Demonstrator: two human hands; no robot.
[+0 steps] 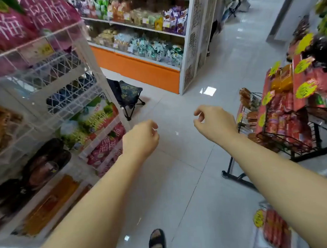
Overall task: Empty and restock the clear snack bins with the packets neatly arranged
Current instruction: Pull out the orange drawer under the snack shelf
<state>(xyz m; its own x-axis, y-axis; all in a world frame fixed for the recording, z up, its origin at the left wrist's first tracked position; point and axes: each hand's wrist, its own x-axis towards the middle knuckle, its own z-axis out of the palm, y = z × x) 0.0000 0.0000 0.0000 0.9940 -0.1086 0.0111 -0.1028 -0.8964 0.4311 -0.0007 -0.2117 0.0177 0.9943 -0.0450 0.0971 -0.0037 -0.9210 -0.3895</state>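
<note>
Over the aisle floor our fingers curl, thumbs near forefingers, on left hand (140, 138) and right hand (214, 120); whether they pinch something see-through, we cannot tell. Clear snack bins (39, 47) stack up-left on the white rack (98, 78), nearer our left hand.

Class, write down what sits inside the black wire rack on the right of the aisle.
The black wire rack holds red packets, apparently sausages, bearing yellow tags. Packets further back are covered by the front ones, so their number cannot be seen.
</note>
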